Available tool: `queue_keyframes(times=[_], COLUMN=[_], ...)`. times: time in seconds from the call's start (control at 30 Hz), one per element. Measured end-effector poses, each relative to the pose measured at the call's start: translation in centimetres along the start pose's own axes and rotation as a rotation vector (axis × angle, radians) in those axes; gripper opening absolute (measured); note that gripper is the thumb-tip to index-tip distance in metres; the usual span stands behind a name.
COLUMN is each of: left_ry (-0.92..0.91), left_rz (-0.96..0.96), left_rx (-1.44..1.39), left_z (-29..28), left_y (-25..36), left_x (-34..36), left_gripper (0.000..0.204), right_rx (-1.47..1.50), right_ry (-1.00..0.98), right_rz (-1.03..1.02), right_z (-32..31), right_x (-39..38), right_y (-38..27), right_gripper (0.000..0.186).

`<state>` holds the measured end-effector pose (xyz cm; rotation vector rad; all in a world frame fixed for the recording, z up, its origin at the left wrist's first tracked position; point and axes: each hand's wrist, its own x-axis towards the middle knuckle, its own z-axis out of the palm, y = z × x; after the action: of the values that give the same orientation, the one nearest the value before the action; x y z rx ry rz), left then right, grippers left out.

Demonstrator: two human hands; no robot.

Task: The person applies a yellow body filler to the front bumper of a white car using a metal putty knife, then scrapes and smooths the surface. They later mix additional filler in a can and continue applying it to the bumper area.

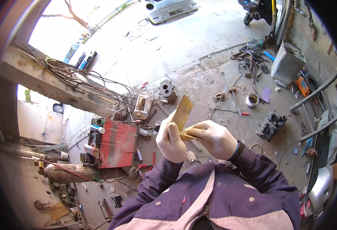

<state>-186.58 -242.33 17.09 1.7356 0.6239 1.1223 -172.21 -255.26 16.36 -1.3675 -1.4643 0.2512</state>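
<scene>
In front of my chest, both gloved hands hold a stiff, yellowish sheet [183,110] that looks like sandpaper. My left hand [170,142], in a whitish knit glove, closes round its left side with the thumb up. Most of the sheet stands upright and tilted above that hand. My right hand [217,138], gloved alike, pinches the lower right edge, where the sheet bends or folds over. Some of the sheet is hidden behind the left fingers.
Left of me stands a red cabinet [118,143] with cans along its side, by a gas cylinder [66,172]. Cables [72,74] drape over a beam. On the floor lie an engine part [271,124], an open can [251,100], a hammer [235,100] and a grey metal box [287,63].
</scene>
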Motion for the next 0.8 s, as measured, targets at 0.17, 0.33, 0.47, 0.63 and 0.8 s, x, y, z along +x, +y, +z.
queue_keyframes(times=[0.17, 0.33, 0.47, 0.63, 0.8], left_ry=[0.269, 0.098, 0.003, 0.218, 0.214], left_rz=[-0.199, -0.568, -0.505, -0.740, -0.675], left_rx=[-0.311, -0.772, -0.470, -1.077, -1.053], left_z=[-1.8, -2.9, -3.5, -4.3, -3.6], left_y=[-1.0, -1.0, -1.6, -2.3, -1.9], left_x=[1.5, -1.1, -2.7, -3.0, -3.6], left_gripper=[0.045, 0.048, 0.044, 0.045, 0.045], right_rx=[0.161, 1.051, 0.811, 0.098, -0.129], right_ry=[0.094, 0.516, 0.373, 0.105, 0.197], right_rz=[-0.072, 0.289, 0.337, 0.048, -0.060], right_z=[-0.8, -0.9, 2.1, 1.8, -0.2], right_x=[2.3, 3.8, 3.5, 2.4, 2.5], right_y=[1.3, 0.9, -0.3, 0.5, 0.1], right_gripper=[0.032, 0.039, 0.043, 0.043, 0.042])
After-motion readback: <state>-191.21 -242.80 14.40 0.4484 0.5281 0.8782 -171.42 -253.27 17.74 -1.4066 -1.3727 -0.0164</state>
